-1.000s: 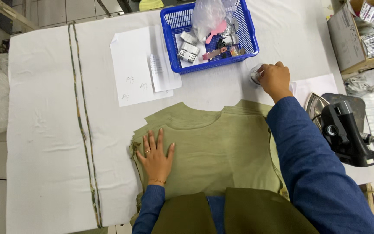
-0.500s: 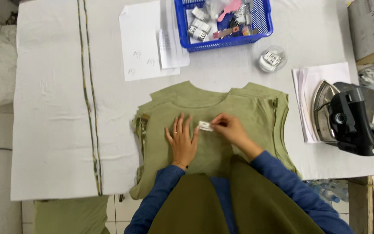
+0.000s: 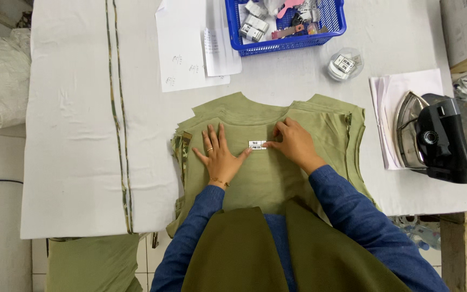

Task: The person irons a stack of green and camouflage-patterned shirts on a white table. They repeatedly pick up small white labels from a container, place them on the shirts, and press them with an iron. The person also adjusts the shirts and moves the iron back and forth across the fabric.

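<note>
A small white label (image 3: 257, 145) lies on the top piece of a stack of olive cloth pieces (image 3: 277, 162) near the front of the white tabletop (image 3: 71, 135). The left hand (image 3: 220, 154) lies flat on the cloth, fingers spread and holding nothing, its tips just beside the label. The right hand (image 3: 294, 141) has its fingers closed on the label's right edge. The label looks light and flimsy, best pinched at an edge; the cloth is soft and limp, so pressing flat suits it

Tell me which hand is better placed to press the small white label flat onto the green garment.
Probably the right hand: its fingertips already touch the label edge. The left hand lies flat on the green garment, only its thumb reaching the label.
</note>
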